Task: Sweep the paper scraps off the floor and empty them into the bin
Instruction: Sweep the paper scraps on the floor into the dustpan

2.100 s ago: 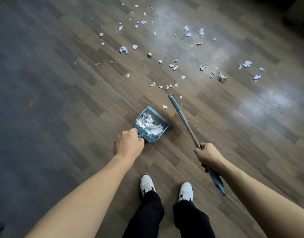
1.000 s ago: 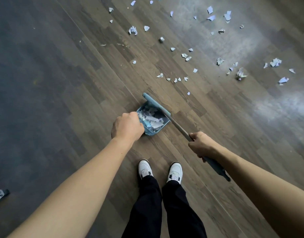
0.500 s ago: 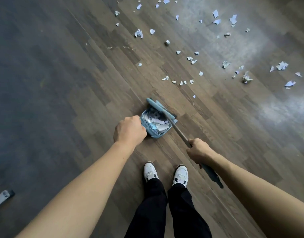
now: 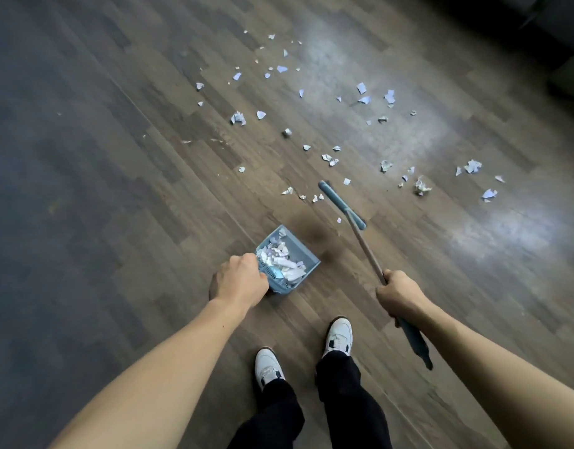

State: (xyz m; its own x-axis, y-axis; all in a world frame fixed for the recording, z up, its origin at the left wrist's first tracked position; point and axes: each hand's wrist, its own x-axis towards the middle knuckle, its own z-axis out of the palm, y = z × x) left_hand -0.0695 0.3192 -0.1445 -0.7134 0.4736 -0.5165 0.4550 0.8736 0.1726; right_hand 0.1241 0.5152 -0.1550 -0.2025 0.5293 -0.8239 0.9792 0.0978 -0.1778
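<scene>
A blue dustpan [image 4: 306, 254] holding a heap of white paper scraps sits on the dark wood floor just ahead of me. My left hand [image 4: 238, 280] grips its handle at the near left side. My right hand [image 4: 397, 294] grips the shaft of a broom, whose blue head [image 4: 340, 204] is out on the floor ahead and to the right of the dustpan, apart from it. Several loose paper scraps [image 4: 328, 157] lie scattered beyond the broom head, across the middle and right of the floor. No bin shows in view.
My two white shoes [image 4: 339, 335] stand on the floor just behind the dustpan. Dark furniture [image 4: 564, 34] fills the far right corner. Bare wood floor [image 4: 68, 189] stretches to the left.
The broom head has swung from the dustpan's mouth out to the right and forward, towards the scattered scraps. My right foot has stepped forward. My left hand still holds the dustpan.
</scene>
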